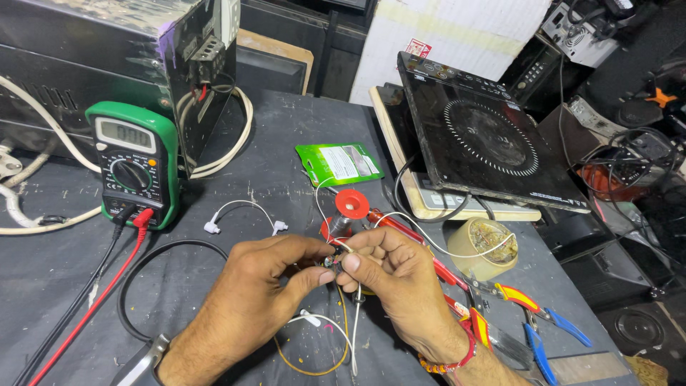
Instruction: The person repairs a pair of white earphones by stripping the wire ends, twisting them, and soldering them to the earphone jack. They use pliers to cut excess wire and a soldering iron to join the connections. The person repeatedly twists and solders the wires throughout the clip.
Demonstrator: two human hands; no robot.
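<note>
The left hand [261, 275] and right hand [389, 275] meet over the dark tabletop [271, 143], fingertips of both pinched on a small wired component [331, 261] between them, its white wire [355, 314] trailing below the fingers. The step in hand looks like fitting or twisting a lead onto that part. Next likely calls for steady grip while a tool, perhaps the red-handled pliers [500, 289] just right of the fingers, is fetched.
</note>
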